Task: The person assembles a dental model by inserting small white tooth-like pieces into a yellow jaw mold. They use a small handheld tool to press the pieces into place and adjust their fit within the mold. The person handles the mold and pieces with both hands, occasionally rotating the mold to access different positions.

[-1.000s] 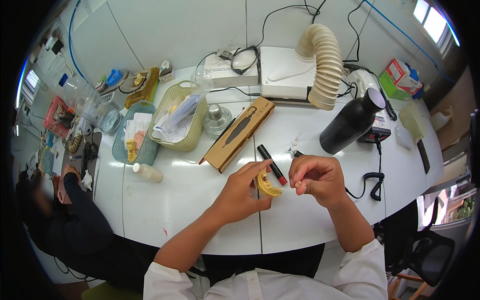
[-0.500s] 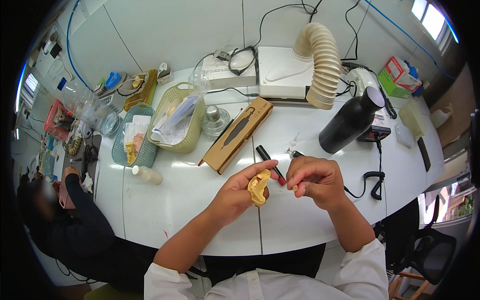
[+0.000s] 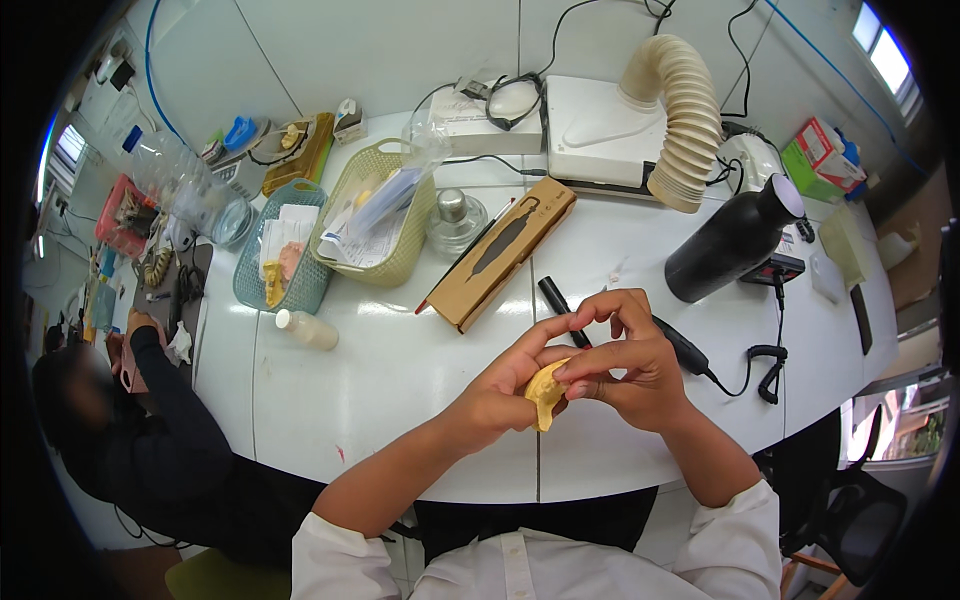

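My left hand (image 3: pixel 492 402) is closed round a yellow plaster dental model (image 3: pixel 543 398), its thumb on the near side and its fingers behind. My right hand (image 3: pixel 640 378) has come up to the model, thumb and forefinger pinched at its upper right edge. The small cream tooth-like piece seen in that pinch a moment before is hidden by the fingers now. Just beyond the hands lies a black marker pen (image 3: pixel 560 305), partly covered by the fingers. A black corded handpiece (image 3: pixel 682 350) rests right beside my right hand.
Ahead lie a long cardboard box (image 3: pixel 508 255), a glass jar (image 3: pixel 455 225), a yellow-green basket (image 3: pixel 385 270) and a blue basket (image 3: pixel 258 290). A small bottle (image 3: pixel 308 330) lies left. A black flask (image 3: pixel 725 250) and hose unit (image 3: pixel 600 135) stand right and back. A co-worker (image 3: pixel 150 420) sits left.
My right hand has moved left to the dental model, its pinch now against the model's edge. The model has turned in my left hand. The view has shifted slightly.
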A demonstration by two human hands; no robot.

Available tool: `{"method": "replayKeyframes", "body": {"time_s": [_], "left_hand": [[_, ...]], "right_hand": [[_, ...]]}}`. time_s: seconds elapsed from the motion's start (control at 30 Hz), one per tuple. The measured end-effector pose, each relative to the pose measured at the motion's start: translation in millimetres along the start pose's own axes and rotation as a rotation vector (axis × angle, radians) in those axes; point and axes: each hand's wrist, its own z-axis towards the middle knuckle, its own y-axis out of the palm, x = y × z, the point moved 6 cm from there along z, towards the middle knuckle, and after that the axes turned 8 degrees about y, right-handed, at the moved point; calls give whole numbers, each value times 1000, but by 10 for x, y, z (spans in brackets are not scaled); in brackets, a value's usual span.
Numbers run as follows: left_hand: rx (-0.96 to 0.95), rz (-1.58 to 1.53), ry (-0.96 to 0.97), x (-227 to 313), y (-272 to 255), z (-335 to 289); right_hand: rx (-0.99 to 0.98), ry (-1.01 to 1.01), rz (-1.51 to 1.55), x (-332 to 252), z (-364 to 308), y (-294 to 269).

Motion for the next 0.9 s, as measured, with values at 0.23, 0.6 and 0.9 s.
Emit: {"method": "replayKeyframes", "body": {"time_s": [0.23, 0.6, 0.9], "left_hand": [[-4, -10, 11, 5, 34, 5], [4, 2, 7, 4, 11, 0], [28, 0, -24, -38, -5, 26]], "right_hand": [[18, 30, 17, -3, 1, 20], [52, -164, -401, -216, 14, -53], [53, -151, -298, -158, 10, -15]]}}
